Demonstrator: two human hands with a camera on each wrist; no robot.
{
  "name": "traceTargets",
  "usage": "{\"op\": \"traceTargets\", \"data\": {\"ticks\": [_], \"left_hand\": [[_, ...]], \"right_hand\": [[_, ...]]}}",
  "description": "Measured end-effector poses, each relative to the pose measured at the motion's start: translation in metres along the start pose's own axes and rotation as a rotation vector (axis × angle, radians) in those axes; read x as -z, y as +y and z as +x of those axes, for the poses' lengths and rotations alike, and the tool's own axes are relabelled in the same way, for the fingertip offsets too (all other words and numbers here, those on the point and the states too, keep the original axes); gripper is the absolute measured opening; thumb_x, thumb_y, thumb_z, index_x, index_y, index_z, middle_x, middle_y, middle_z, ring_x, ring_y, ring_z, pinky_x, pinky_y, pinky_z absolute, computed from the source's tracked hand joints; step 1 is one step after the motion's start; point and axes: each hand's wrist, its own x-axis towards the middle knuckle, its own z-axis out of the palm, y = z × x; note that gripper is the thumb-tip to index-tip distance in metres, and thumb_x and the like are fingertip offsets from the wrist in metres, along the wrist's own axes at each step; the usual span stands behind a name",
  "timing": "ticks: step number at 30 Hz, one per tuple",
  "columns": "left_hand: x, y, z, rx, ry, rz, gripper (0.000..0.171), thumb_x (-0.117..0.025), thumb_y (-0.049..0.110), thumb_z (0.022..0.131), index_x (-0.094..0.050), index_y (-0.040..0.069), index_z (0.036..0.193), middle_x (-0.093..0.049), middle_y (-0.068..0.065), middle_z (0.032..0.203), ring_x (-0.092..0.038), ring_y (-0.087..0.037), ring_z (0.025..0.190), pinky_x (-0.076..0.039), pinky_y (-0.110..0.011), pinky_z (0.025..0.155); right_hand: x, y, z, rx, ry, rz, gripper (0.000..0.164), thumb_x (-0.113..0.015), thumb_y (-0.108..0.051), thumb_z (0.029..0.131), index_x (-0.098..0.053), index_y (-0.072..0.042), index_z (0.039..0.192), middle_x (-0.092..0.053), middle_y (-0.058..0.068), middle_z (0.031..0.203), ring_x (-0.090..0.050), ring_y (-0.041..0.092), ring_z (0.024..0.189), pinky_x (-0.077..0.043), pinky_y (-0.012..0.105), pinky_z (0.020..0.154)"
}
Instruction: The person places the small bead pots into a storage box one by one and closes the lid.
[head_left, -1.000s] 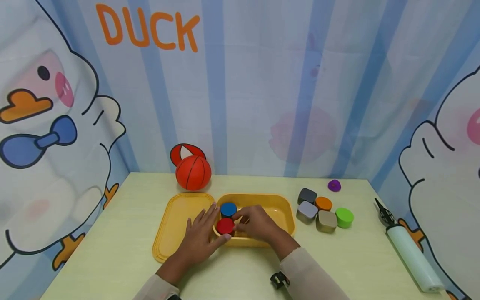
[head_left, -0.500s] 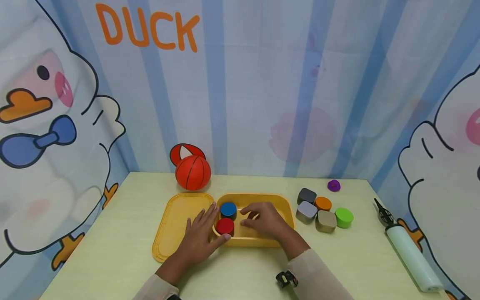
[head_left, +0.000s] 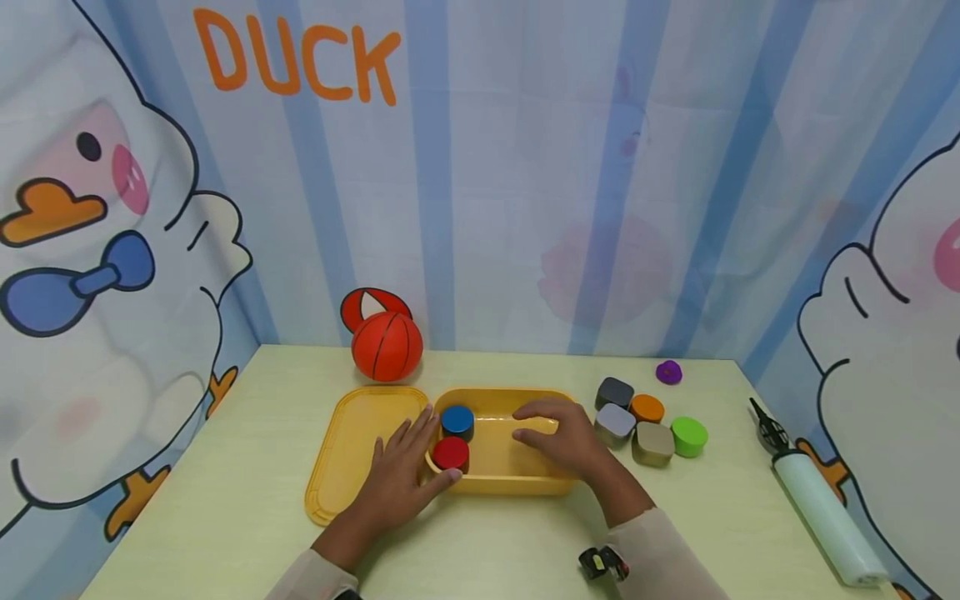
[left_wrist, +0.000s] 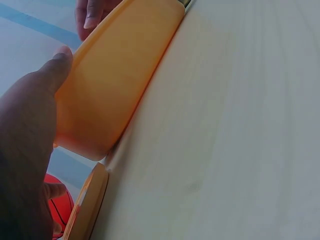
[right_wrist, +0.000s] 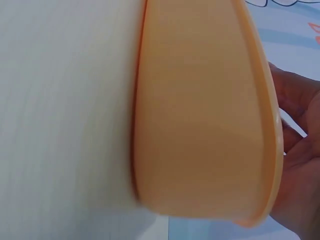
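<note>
A yellow plastic box (head_left: 502,482) stands on the table, with a blue-topped round piece (head_left: 457,418) and a red-topped round piece (head_left: 451,454) at its left end, one behind the other. My left hand (head_left: 401,475) rests at the box's left end with fingers spread, its thumb along the near rim. Over the right half of the box, my right hand (head_left: 562,433) hovers with thumb and fingers apart and nothing between them. The right wrist view shows that hand (right_wrist: 297,145) behind the box wall (right_wrist: 205,115). The yellow lid (head_left: 337,454) lies left of the box, partly under the left hand.
Right of the box sit several blocks: dark grey (head_left: 614,392), light grey (head_left: 615,423), tan (head_left: 653,443), orange (head_left: 647,407) and green (head_left: 688,435). Behind them is a small purple piece (head_left: 669,372). A red basketball-patterned object (head_left: 387,346) stands at the back; a pale green cylinder (head_left: 828,517) lies far right.
My right hand has drawn away from the red and blue pieces and moved right across the box, its fingers spreading. The left hand has stayed in place.
</note>
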Motion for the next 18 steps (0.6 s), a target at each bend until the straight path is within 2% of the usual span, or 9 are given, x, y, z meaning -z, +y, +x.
{"op": "traceTargets", "data": {"ticks": [5, 10, 18], "left_hand": [[0.0, 0.001, 0.0, -0.007, 0.003, -0.012, 0.093, -0.061, 0.068, 0.102, -0.028, 0.02, 0.175, -0.019, 0.003, 0.185, -0.024, -0.046, 0.169, -0.009, -0.089, 0.124], [0.0, 0.002, -0.001, -0.01, 0.005, -0.017, 0.093, -0.061, 0.068, 0.103, -0.029, 0.018, 0.175, -0.019, 0.002, 0.185, -0.024, -0.047, 0.168, -0.01, -0.09, 0.124], [0.001, 0.001, -0.001, 0.005, -0.001, -0.019, 0.093, -0.062, 0.067, 0.102, -0.028, 0.021, 0.175, -0.018, 0.004, 0.185, -0.022, -0.045, 0.169, -0.009, -0.088, 0.125]], "right_hand": [[0.011, 0.011, -0.007, 0.057, 0.103, -0.024, 0.02, -0.085, -0.009, 0.094, -0.085, -0.008, 0.115, -0.08, 0.011, 0.122, -0.069, 0.038, 0.123, -0.058, 0.062, 0.106], [0.024, 0.02, -0.014, 0.046, 0.183, -0.047, 0.017, -0.084, -0.01, 0.096, -0.086, -0.012, 0.112, -0.081, 0.008, 0.122, -0.068, 0.036, 0.125, -0.055, 0.061, 0.111], [0.04, 0.036, -0.025, -0.03, 0.219, -0.036, 0.016, -0.082, -0.006, 0.097, -0.083, 0.0, 0.112, -0.079, 0.014, 0.125, -0.066, 0.039, 0.128, -0.055, 0.065, 0.113]]}}
